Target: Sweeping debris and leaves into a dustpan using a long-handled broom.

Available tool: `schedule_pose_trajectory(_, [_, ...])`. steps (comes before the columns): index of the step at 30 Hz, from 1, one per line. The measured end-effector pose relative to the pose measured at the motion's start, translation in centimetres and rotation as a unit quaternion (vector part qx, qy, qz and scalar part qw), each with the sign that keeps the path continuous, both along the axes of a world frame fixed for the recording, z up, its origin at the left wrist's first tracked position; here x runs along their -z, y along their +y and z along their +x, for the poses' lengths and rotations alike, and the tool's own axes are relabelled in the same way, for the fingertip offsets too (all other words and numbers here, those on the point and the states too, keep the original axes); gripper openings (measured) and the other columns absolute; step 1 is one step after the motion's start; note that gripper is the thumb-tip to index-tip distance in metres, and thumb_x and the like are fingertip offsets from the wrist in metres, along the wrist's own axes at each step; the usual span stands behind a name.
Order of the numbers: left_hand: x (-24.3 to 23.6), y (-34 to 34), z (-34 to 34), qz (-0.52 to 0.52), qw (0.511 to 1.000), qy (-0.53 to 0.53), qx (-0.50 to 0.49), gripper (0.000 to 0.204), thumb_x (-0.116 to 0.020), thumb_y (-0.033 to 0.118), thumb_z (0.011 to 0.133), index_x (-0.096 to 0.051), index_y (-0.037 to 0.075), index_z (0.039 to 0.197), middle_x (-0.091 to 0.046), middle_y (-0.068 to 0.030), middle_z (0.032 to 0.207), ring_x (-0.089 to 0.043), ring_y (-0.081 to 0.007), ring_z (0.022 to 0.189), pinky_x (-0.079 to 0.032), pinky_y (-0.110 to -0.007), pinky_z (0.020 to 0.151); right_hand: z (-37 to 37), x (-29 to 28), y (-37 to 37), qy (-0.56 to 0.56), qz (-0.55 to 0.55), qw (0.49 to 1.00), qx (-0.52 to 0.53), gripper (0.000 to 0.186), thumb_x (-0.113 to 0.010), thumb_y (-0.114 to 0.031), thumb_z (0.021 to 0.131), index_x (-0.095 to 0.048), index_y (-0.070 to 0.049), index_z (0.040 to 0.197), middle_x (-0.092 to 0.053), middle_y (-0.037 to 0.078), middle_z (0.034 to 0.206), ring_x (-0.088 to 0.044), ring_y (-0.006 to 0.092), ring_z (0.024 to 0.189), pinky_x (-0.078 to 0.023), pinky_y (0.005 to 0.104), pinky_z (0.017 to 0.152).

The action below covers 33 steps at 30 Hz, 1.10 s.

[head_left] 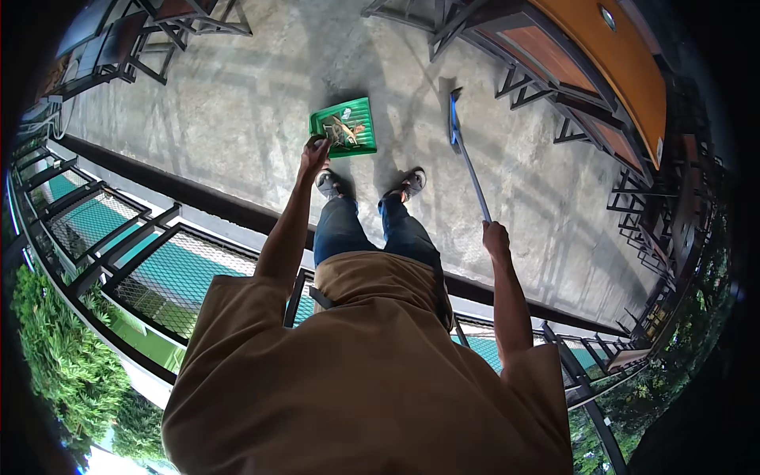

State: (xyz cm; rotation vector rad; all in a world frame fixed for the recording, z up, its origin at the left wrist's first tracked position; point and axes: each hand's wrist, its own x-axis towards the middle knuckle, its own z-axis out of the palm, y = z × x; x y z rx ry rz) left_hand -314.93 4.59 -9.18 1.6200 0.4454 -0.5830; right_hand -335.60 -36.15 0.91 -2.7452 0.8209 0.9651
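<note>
A green dustpan (366, 127) with a ribbed inside is in front of my feet, left of centre. Dry leaves (345, 133) and a few pale scraps lie in it. My left hand (314, 152) is closed at the dustpan's near left corner, its fingers curled as if round a handle that the hand mostly hides. Out to the right, my right hand (495, 237) is wrapped round the end of a long grey broom handle. The broom (473, 176) slants away from me to a blue head with dark bristles, right of the dustpan and apart from it.
Grey concrete floor (237, 103) spreads ahead, striped with shadows. Tables and dark-framed stools (546, 95) line the far right, with more seats (142, 47) at the far left. Close behind my feet runs a dark ledge with a mesh railing (166, 277), greenery beyond it.
</note>
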Motion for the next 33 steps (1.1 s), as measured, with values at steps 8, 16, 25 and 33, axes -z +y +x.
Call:
schedule_pose_trajectory(8, [2.7,-2.4,2.5,0.079,0.995,0.052,-0.015,0.035,-0.055,0.037,0.073,-0.054,0.009,0.093,-0.046,-0.0014,0.06,-0.046,-0.0095,0.047,-0.039,-0.023,0.04,-3.6,-1.0,4.7,-0.047,0.071,0.995,-0.056,0.032,-0.044,-0.03,0.083,-0.05,0.0,0.074,-0.056,0.02,0.063,-0.057,0.0358,0.063,-0.045,0.0419,0.054])
schedule_pose_trajectory(16, [1.3,-3.5,2.2,0.096,0.993,0.074,0.011,0.041,-0.053,0.045,0.072,-0.053,0.012,0.097,-0.05,-0.0032,0.067,-0.051,-0.0122,0.054,-0.043,-0.026,0.049,-5.4,-4.0,3.3,-0.01,0.111,0.993,-0.021,0.034,-0.041,-0.032,0.084,-0.049,0.0,0.075,-0.055,0.021,0.063,-0.056,0.0362,0.064,-0.045,0.0429,0.055])
schedule_pose_trajectory(25, [1.3,-3.5,1.0,0.081,0.992,0.087,0.035,0.041,-0.054,0.046,0.072,-0.052,0.014,0.098,-0.05,-0.0036,0.072,-0.052,-0.0131,0.059,-0.045,-0.027,0.052,-3.2,-3.5,3.9,-0.086,0.047,0.994,-0.039,0.027,-0.043,-0.026,0.084,-0.049,-0.002,0.074,-0.055,0.017,0.058,-0.057,0.0328,0.057,-0.045,0.0398,0.049])
schedule_pose_trajectory(33, [1.1,-1.5,2.5,0.055,0.994,0.091,0.041,0.05,-0.056,0.042,0.071,-0.046,0.009,0.106,-0.053,-0.0111,0.082,-0.056,-0.0206,0.063,-0.046,-0.028,0.047,-5.1,-1.7,10.4,-0.052,0.092,0.993,0.055,0.034,-0.043,-0.032,0.083,-0.05,0.001,0.076,-0.056,0.021,0.067,-0.056,0.037,0.067,-0.045,0.0442,0.058])
